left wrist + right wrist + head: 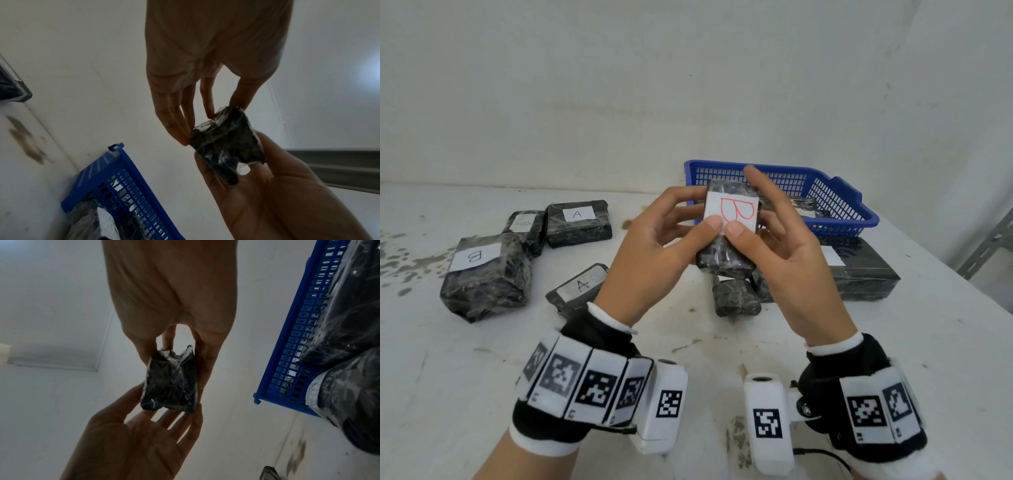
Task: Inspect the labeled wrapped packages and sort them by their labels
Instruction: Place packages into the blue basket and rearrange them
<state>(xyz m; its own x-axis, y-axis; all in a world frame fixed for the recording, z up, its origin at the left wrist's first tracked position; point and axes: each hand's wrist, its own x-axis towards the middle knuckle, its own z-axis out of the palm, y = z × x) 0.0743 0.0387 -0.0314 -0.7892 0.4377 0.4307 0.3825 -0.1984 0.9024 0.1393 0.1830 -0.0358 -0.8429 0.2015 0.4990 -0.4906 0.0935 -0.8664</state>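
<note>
In the head view both hands hold up a small black plastic-wrapped package [726, 253] over the table; its white label [732, 212] shows a red B. My left hand [702, 212] pinches its left side, thumb on the label's lower edge and fingers behind. My right hand [751, 224] pinches the right side, thumb beside the left thumb, index finger raised. The left wrist view shows the package [226, 142] between the left fingertips [183, 134] and the right palm. The right wrist view shows the package [170, 382] from below.
On the left of the white table [688, 342] lie two packages labelled A [578, 222] [578, 287], a big one labelled B [482, 277] and another [525, 226]. A blue basket [839, 205] holding packages stands at the back right, a long package [863, 270] in front of it, and small ones [736, 294] under my hands.
</note>
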